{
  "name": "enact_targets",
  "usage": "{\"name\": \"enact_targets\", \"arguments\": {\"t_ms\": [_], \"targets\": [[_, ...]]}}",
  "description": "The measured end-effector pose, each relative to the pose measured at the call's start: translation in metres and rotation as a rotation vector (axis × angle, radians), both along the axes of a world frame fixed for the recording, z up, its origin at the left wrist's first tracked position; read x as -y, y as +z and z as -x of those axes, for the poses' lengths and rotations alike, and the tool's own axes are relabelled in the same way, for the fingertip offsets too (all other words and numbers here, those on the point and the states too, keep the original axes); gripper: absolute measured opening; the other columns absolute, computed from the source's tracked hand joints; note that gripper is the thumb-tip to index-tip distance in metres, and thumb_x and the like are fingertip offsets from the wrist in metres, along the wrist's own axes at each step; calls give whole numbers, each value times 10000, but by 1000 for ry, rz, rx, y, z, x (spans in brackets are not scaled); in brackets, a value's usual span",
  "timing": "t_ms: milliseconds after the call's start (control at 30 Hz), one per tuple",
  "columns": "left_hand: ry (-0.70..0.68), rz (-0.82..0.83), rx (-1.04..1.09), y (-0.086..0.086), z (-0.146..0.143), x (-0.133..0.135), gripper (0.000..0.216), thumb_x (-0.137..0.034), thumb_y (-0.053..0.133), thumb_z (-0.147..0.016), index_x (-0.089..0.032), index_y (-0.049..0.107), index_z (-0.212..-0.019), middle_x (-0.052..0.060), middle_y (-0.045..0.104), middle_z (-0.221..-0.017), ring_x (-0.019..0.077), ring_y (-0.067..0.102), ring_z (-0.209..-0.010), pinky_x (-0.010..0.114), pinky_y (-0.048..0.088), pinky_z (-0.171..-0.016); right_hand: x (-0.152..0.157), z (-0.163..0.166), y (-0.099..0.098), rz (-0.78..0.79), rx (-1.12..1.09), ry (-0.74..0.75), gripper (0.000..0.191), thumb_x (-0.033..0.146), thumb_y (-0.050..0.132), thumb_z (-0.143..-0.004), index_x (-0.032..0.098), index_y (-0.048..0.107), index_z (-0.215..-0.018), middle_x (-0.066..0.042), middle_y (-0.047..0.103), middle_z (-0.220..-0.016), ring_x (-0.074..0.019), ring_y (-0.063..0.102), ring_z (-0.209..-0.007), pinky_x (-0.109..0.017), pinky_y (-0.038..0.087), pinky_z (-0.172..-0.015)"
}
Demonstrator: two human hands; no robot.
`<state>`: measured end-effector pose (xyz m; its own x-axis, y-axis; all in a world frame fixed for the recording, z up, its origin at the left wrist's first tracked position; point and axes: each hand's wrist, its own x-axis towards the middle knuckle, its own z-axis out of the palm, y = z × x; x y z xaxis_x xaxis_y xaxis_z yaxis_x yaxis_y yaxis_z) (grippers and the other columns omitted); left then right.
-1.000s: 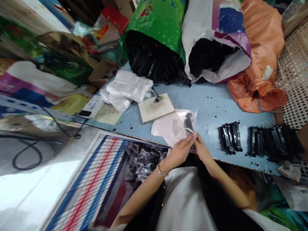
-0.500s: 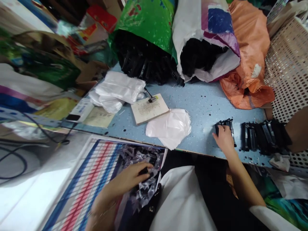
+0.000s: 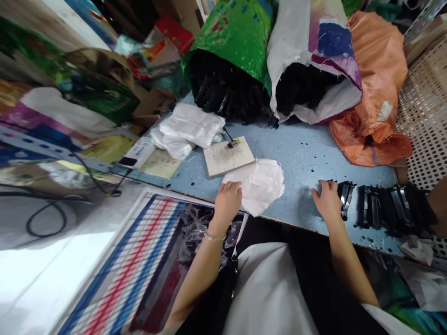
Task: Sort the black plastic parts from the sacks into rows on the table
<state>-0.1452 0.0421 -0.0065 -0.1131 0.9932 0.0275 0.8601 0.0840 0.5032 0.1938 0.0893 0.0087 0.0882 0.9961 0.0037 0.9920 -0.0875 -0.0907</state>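
My left hand (image 3: 227, 201) is at the table's front edge, its fingers curled against the left corner of a flat stack of thin, whitish plastic bags (image 3: 263, 184). My right hand (image 3: 327, 201) is closed around a black plastic part whose dark end shows past the fingertips; most of it is hidden. Just right of that hand lie a few similar black parts (image 3: 345, 197) with shiny strips. Farther right stands a longer row of them (image 3: 387, 207).
A worn pad (image 3: 228, 157) with a small black piece on it lies behind the bags, beside more folded plastic bags (image 3: 190, 125). Green (image 3: 233, 37) and white (image 3: 296, 42) sacks of black parts stand at the back, an orange sack (image 3: 377, 93) to their right. Below the table edge sits a striped bag (image 3: 139, 260) holding wrapped items.
My left hand has risen from over the striped bag to the plastic bags on the table. My right hand has shifted slightly left, away from the black parts beside it. The view has turned left.
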Motion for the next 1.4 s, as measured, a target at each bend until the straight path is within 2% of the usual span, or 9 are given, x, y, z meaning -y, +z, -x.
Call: {"name": "enact_targets", "arguments": {"t_ms": [167, 333, 433, 600, 733, 900, 1067, 1233, 1400], "targets": [[-100, -77, -220, -13, -74, -47, 413, -60, 420, -895, -104, 634, -1245, 215, 595, -1358, 361, 524, -1269, 588, 396, -1065, 6, -16, -8, -57, 43, -9, 483, 318, 569, -914, 119, 525, -1352, -223, 515, -1308, -363, 546, -1126, -466, 480, -880], [-332, -206, -20, -29, -119, -46, 358, -214, 493, -962, -171, 616, -1295, 157, 619, -1358, 298, 534, -1303, 521, 357, -1152, 9, -16, -16, -42, -174, 317, 536, 89, 455, -841, 168, 505, -1368, -183, 549, -1324, -323, 559, -1161, -495, 461, -956], [-228, -214, -53, -37, -99, -31, 508, -262, 553, -941, -131, 495, -1428, 199, 500, -1492, 362, 398, -1432, 585, 299, -1175, 10, -11, -14, 2, -249, 553, 565, -3, 395, -777, 225, 555, -1268, -111, 607, -1310, -267, 552, -1236, -534, 349, -1085], [-494, -198, 59, -42, -32, 4, 444, -258, 538, -951, -217, 528, -1393, 113, 612, -1394, 290, 487, -1381, 528, 375, -1168, 1, -14, -8, 13, -356, 729, 384, -37, 374, -773, 237, 613, -898, -19, 735, -1020, -225, 557, -1272, -566, 202, -1168], [-185, -359, 150, -44, -16, 12, 352, -218, 423, -985, -156, 549, -1308, 172, 623, -1288, 268, 548, -1297, 511, 458, -1103, -4, 31, 1, -72, -498, 698, 354, 5, 418, -806, 220, 654, -960, -70, 730, -1066, -249, 601, -1198, -520, 367, -1094], [-3, -364, 7, -63, -29, 7, 590, -285, 537, -933, -49, 353, -1442, 283, 475, -1436, 385, 330, -1467, 620, 321, -1165, -9, 136, -5, 78, -605, 1028, 329, 140, 571, -897, 245, 642, -1201, -53, 616, -1389, -221, 504, -1343, -473, 338, -1164], [-2, -277, -36, -64, -26, 8, 619, -302, 604, -898, -90, 381, -1435, 257, 486, -1443, 407, 352, -1448, 623, 306, -1159, -36, 118, -8, 37, -453, 598, 146, 239, 668, -897, 183, 678, -1032, -121, 623, -1319, -378, 384, -1407, -694, 199, -1147], [-77, -318, 1, -48, -38, 2, 219, -220, 573, -918, -182, 616, -1128, 157, 622, -1182, 313, 574, -1181, 530, 440, -1041, -15, 42, 2, -46, -324, 315, 319, 391, 563, -960, 159, 633, -1167, -217, 575, -1258, -421, 490, -1238, -640, 423, -991], [-130, -209, 59, -42, -49, -17, 131, -190, 554, -921, -183, 642, -824, 101, 630, -932, 253, 615, -954, 414, 510, -910, 25, 17, -10, -44, -205, 498, 348, 329, 520, -961, 154, 576, -1257, -194, 519, -1364, -375, 445, -1299, -547, 434, -1039]]}}
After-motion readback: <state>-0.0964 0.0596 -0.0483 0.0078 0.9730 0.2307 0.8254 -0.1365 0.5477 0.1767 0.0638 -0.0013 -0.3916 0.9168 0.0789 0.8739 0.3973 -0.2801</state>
